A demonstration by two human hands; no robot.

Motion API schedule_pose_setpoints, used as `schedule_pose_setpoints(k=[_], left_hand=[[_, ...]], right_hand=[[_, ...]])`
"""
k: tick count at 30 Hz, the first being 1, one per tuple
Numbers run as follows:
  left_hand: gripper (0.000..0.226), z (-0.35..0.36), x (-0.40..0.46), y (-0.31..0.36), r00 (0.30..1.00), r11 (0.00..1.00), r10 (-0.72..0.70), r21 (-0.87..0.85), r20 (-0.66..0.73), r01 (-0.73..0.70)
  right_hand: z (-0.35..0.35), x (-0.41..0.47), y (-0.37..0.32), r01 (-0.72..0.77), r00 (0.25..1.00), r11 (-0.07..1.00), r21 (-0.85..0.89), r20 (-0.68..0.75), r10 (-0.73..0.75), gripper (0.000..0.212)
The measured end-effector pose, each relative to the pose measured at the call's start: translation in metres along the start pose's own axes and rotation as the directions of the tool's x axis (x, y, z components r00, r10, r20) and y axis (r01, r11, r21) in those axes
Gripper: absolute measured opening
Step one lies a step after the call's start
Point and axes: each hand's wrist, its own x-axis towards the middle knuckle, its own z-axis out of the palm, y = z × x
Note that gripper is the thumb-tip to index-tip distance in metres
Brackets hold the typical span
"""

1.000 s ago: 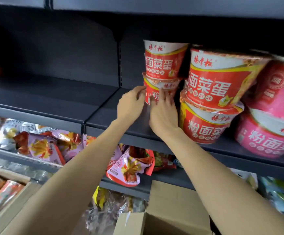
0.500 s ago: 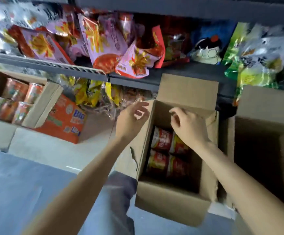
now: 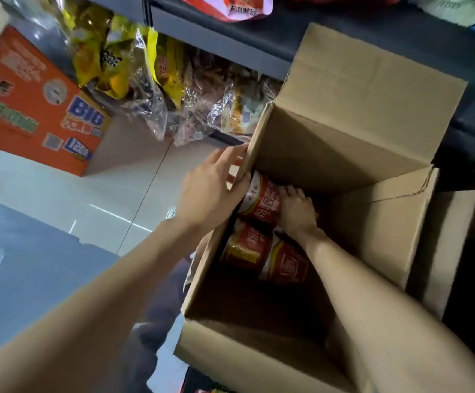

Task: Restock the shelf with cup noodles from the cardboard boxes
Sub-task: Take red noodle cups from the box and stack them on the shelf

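An open cardboard box stands on the floor in front of me with its far flap up. Inside lie red cup noodles on their sides: one at the far end and two nearer ones. My right hand is down inside the box, its fingers against the right side of the far cup. My left hand sits at the box's left wall, fingers over the edge, touching that same cup's left side. How firmly either hand grips the cup is unclear.
An orange printed carton stands on the tiled floor at the left. Clear snack bags fill the bottom shelf behind the box. A dark shelf edge runs above. Another cardboard box stands close on the right.
My view dropped from the shelf of stacked cups to the floor box. Both hands left the shelf, came down, and moved into the box onto the far cup.
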Motion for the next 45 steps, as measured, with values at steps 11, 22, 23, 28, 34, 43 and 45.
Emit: schedule_pose_setpoints(k=[11, 22, 23, 28, 34, 43, 45], left_hand=[[0.042, 0.013, -0.004, -0.006, 1.0, 1.0, 0.011, -0.002, -0.024, -0.011], [0.045, 0.012, -0.001, -0.007, 0.999, 0.998, -0.035, 0.061, 0.015, 0.034], [0.045, 0.012, -0.001, -0.007, 0.999, 0.997, -0.05, 0.067, 0.017, 0.049], [0.059, 0.003, -0.008, 0.004, 0.988, 0.99, -0.141, 0.001, 0.055, 0.141], [0.064, -0.027, -0.048, 0.04, 0.953, 0.869, -0.288, -0.391, 0.096, 0.302], [0.088, -0.087, -0.055, 0.074, 0.844, 0.412, -0.336, -0.74, 0.419, 0.532], [0.073, -0.093, -0.054, 0.071, 0.862, 0.351, -0.341, -0.8, 0.374, 0.486]], right_hand=[[0.083, 0.083, -0.011, -0.007, 1.0, 0.995, -0.095, 0.017, 0.009, 0.12], [0.035, 0.035, -0.009, 0.021, 0.987, 1.0, 0.023, -0.161, -0.017, 0.125], [0.021, 0.019, -0.01, 0.022, 0.982, 0.995, 0.092, -0.19, -0.004, 0.124], [-0.041, -0.074, -0.007, -0.03, 0.91, 0.892, 0.451, -0.357, 0.211, 0.116], [-0.09, -0.151, -0.006, 0.212, 0.818, 0.589, 0.78, -0.472, 0.329, 0.115], [-0.128, -0.159, -0.068, 0.486, 0.799, 0.408, 0.773, -0.582, 0.152, 0.112], [-0.138, -0.153, -0.074, 0.511, 0.807, 0.418, 0.751, -0.587, 0.068, 0.111]])
